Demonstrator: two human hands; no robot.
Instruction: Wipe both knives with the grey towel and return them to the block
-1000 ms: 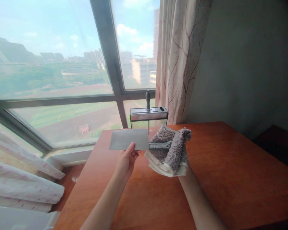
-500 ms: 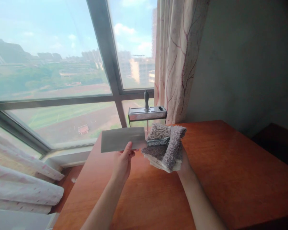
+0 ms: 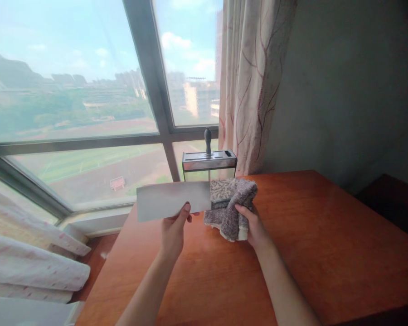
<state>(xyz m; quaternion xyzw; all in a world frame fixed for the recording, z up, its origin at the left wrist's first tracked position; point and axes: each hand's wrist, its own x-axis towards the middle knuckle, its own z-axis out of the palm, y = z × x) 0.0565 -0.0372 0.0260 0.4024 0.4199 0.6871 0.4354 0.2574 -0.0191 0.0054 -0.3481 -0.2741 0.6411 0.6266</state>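
My left hand (image 3: pixel 173 233) grips the lower edge of a flat grey rectangular metal plate (image 3: pixel 170 199), thumb on its near face. My right hand (image 3: pixel 256 224) is closed on a fluffy grey-brown cloth (image 3: pixel 236 215) with a whitish underside, its thumb pressing on top. The cloth is bunched around the plate's right end, and whatever part of the plate lies inside it is hidden. A dark grey strip (image 3: pixel 220 203) shows between the folds; I cannot tell what it belongs to. Both hands are held above the table.
Behind the plate stands a metal frame (image 3: pixel 209 159) with an upright dark handle (image 3: pixel 208 141). Below is a reddish-brown wooden table (image 3: pixel 217 285). Large windows (image 3: pixel 71 99) fill the left and back, with a patterned curtain (image 3: pixel 248 86) beside a grey wall (image 3: pixel 343 90).
The plate has shifted slightly left and tilted, showing more of its length. The cloth has folded over, and my right thumb now shows on top of it.
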